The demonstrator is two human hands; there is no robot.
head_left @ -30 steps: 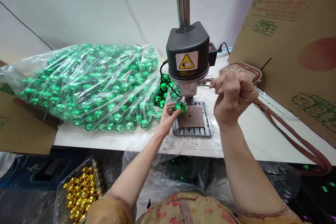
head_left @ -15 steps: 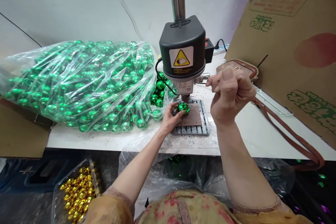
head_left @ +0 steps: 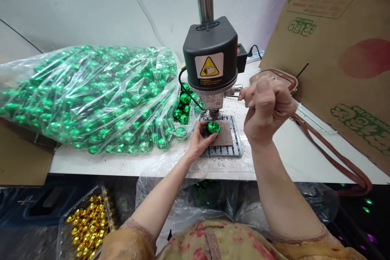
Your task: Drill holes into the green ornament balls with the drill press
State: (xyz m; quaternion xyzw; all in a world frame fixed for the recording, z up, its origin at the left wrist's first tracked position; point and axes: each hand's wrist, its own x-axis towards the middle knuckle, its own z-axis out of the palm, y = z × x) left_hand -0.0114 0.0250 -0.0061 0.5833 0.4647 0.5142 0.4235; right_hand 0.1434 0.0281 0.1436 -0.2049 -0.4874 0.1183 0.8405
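My left hand [head_left: 201, 140] pinches a shiny green faceted ball [head_left: 213, 127] between thumb and fingers. The ball rests on a brown board [head_left: 225, 137] over the slotted metal base [head_left: 239, 149], right below the chuck [head_left: 214, 113] of a small black drill press [head_left: 210, 53]. My right hand [head_left: 268, 107] is raised beside the press, its fingers curled into a fist around the feed lever. Only a thin piece of that lever [head_left: 233, 96] shows near the metal hub; the grip is hidden inside the fist.
A big clear bag [head_left: 91, 97] of green balls lies on the left of the white table [head_left: 100, 165]. Loose green balls [head_left: 183, 109] sit behind the base. To the right are a brown purse [head_left: 274, 75] and cardboard box [head_left: 335, 69]. Below stands a clear tub [head_left: 59, 231] of golden balls.
The green ball has turned in my left hand, whose fingers have shifted slightly on it. My right fist stays where it was. The whole view has moved a little.
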